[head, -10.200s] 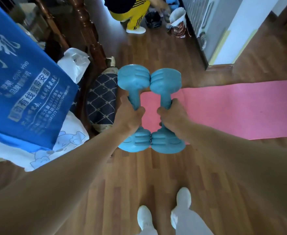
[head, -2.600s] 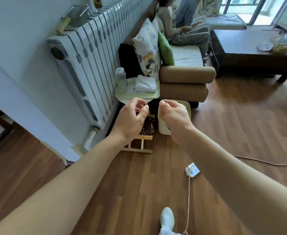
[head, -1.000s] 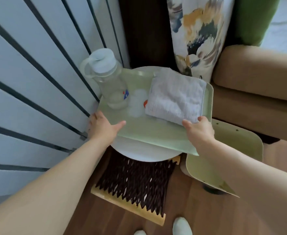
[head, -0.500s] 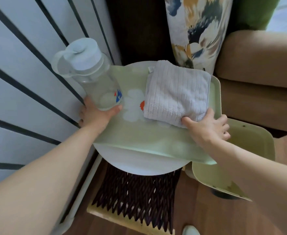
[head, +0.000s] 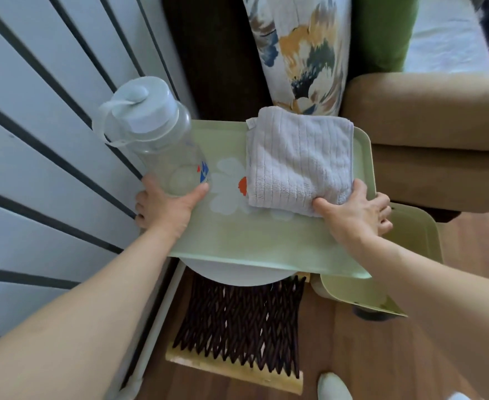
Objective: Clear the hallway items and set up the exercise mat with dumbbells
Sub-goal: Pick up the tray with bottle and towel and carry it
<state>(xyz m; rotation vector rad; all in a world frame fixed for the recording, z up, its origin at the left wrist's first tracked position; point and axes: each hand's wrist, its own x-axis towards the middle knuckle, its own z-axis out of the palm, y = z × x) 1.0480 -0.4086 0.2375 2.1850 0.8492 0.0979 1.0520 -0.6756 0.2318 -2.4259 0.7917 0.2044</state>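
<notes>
A pale green tray (head: 254,241) with a white flower print lies on a small round white table (head: 237,277). On it stand a clear water bottle (head: 162,148) with a grey lid at the left and a folded white towel (head: 298,163) at the right. My left hand (head: 165,206) grips the tray's left edge, thumb on top against the bottle's base. My right hand (head: 355,212) grips the tray's right edge, thumb pressing the towel's near corner. No mat or dumbbells are in view.
A white radiator (head: 49,140) runs along the left, close to the tray. A tan sofa arm (head: 439,134) and patterned cushion (head: 304,53) are behind and right. A green bin lid (head: 405,255) sits under my right arm. A woven stool (head: 243,327) stands on the wood floor below.
The dumbbells of ten seconds ago are gone from my hands. Over the last second both hands slid along the tray's sides and closed on its edges; the tray looks slightly raised toward me.
</notes>
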